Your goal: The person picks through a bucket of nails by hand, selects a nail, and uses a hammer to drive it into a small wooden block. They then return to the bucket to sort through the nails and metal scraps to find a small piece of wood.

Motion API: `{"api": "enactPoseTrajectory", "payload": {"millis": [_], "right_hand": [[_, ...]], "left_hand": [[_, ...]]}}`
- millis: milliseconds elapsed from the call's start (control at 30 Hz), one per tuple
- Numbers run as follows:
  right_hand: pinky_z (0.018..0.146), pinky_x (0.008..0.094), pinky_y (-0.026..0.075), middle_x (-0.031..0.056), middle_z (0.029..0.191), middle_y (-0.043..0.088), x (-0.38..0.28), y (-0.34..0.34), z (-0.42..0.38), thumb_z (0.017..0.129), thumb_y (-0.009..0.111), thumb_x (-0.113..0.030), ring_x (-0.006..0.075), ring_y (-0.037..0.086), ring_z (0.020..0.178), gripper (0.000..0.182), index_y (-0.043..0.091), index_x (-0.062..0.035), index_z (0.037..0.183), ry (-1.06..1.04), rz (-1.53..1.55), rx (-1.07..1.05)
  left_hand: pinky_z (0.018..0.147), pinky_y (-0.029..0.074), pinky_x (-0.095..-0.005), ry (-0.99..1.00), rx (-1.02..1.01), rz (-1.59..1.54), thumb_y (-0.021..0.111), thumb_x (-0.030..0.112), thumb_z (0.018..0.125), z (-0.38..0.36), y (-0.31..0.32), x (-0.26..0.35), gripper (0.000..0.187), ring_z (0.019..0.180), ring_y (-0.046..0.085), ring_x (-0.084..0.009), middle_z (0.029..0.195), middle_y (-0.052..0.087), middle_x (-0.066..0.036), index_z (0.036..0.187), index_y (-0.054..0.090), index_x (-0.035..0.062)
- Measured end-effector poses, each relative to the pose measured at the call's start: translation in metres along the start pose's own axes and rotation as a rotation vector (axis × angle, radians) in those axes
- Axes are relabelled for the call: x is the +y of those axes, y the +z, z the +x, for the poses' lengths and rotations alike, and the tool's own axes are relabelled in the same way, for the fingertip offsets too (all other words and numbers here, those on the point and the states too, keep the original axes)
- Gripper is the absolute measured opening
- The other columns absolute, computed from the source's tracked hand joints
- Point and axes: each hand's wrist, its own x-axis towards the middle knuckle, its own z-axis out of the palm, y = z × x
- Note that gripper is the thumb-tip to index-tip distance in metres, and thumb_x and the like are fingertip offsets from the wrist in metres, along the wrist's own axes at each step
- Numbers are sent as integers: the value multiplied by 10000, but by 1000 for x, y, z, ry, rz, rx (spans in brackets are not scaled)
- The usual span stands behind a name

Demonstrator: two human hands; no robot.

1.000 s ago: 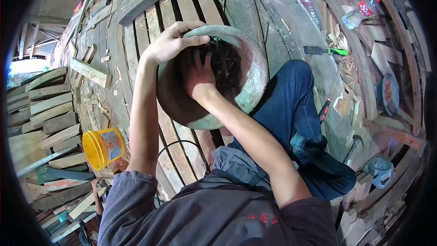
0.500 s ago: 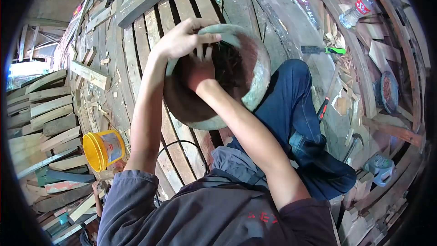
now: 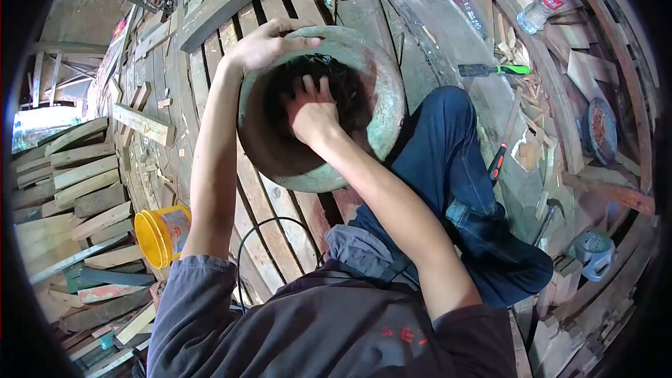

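The left hand (image 3: 269, 47) clasps the pot (image 3: 389, 115) encircling the right hand (image 3: 315, 113), whose fingers' hold on the dark debris (image 3: 347, 85) beneath them I cannot tell, and pressing hard into rough bits could scratch them.

Pot (image 3: 389, 115): left hand (image 3: 269, 43) on its rim, right hand (image 3: 313, 108) inside
Bucket (image 3: 174, 228): left of both hands
Bottles (image 3: 543, 8): right, farther forward

Uneven, dim light over the plank floor (image 3: 180, 101), washed-out glare at an opening (image 3: 45, 126) past the floor's left edge, deep shadow inside the pot (image 3: 386, 108), its right wall paler, fisheye bending, black corners
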Motion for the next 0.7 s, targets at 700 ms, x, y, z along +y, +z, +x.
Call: {"api": "enactPoseTrajectory", "payload": {"millis": [700], "right_hand": [[1141, 593, 239, 233, 1466, 430, 34, -31, -3, 830, 695, -405, 468, 335, 1380, 616, 535, -160, 1372, -18, 51, -47]], "left_hand": [[1067, 389, -323, -1, -74, 104, 744, 466, 802, 37, 13, 19, 645, 1207, 573, -229, 1251, 655, -141, 1286, 639, 53]]}}
